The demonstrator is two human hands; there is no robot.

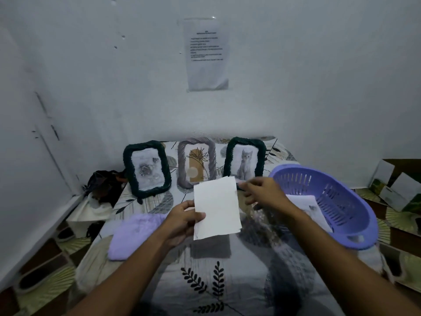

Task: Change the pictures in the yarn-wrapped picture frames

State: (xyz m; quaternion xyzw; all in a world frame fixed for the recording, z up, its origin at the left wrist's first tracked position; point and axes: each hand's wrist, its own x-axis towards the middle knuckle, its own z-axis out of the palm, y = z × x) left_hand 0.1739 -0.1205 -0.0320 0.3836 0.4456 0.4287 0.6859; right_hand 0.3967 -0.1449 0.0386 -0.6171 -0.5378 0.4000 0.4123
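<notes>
Three yarn-wrapped frames stand against the wall on a patterned table. A dark green frame [147, 169] at the left holds a rose picture. The grey frame [196, 162] in the middle holds a plant drawing. A second dark green frame [245, 157] at the right holds a grey cat picture. My left hand [182, 221] pinches a white sheet [216, 207], its blank back facing me, in front of the frames. My right hand [262, 190] hovers at the sheet's upper right corner near the cat frame's base, fingers loosely bent, holding nothing that shows.
A purple slotted basket [337, 208] with white papers inside sits at the right of the table. A lilac cloth [134, 236] lies at the left. A dark bundle [104, 185] sits by the left wall. A printed notice [206, 53] hangs on the wall.
</notes>
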